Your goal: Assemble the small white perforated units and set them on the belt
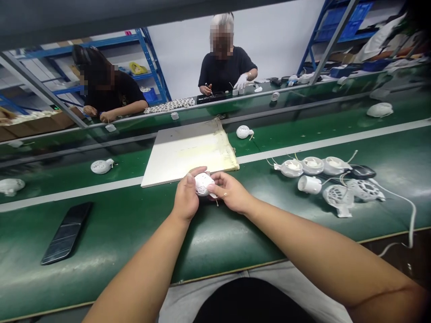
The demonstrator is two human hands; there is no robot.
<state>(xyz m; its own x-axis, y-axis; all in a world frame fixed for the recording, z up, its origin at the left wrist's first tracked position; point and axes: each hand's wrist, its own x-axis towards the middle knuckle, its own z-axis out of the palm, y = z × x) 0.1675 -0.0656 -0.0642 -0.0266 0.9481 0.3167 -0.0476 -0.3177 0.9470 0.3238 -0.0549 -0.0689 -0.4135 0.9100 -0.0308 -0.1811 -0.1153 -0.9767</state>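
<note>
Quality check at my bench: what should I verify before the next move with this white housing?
1. Two-handed grip: left hand and right hand both on the white perforated housing: ok.
2. Thin wires seated inside the housing: cannot tell, the fingers hide where they enter.
3. Housing free of cracks: cannot tell, the hands cover most of it.
4. Black phone on the green belt, apart from the hands: ok.
5. Row of wired white parts, apart from the hands: ok.
</note>
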